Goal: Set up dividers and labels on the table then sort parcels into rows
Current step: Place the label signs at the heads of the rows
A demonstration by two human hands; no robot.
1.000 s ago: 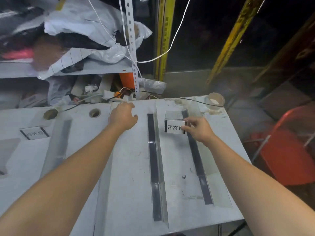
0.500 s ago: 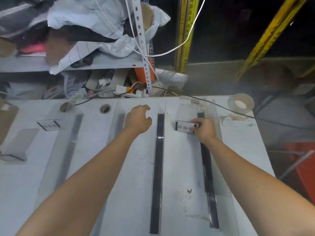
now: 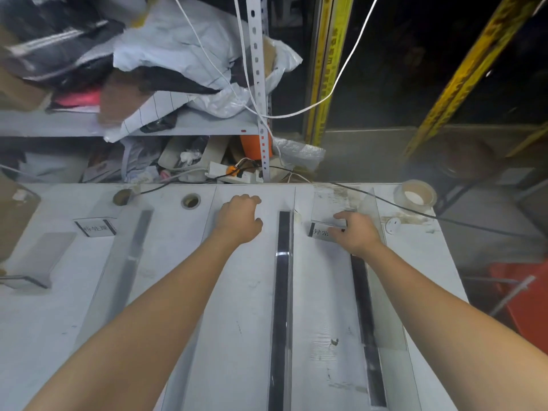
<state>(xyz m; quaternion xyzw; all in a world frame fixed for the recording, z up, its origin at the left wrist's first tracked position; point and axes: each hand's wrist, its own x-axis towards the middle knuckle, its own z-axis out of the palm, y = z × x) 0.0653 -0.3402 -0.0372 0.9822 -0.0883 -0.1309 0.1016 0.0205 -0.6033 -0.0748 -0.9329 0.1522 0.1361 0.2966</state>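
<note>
Labels come first here. One label [image 3: 319,232] sits near the far end of the bench [image 3: 237,351], in the lane between the middle divider [image 3: 283,292] and the right divider [image 3: 366,321]. The right hand [image 3: 357,234] holds the label's right end, with its fingers curled over the top. The left hand [image 3: 238,222] rests on the bench one lane over, to the left of the middle divider. Its fingers are curled under, and I cannot tell if it holds anything.

What could go wrong? The label looks light, and the bench top looks smooth. If the right hand lets go too fast or bumps it, I think the label could tip over or end up crooked. The right arm lies just over the right divider, so pulling back low could knock that divider out of line. A black cable [image 3: 415,213] runs across the far right corner, close to a tape roll [image 3: 415,195]. A hand that catches the cable could drag it across the bench and push things around.

Now the writing. The held label shows two black signs, "异常", and the hand hides the rest. The other label [image 3: 95,228] lies well apart on the left, near the left divider [image 3: 130,262]. It has about three signs, but they are too blurry to read for sure. The yellow posts [image 3: 324,69] behind the bench have marks too, also too blurry to read.
</note>
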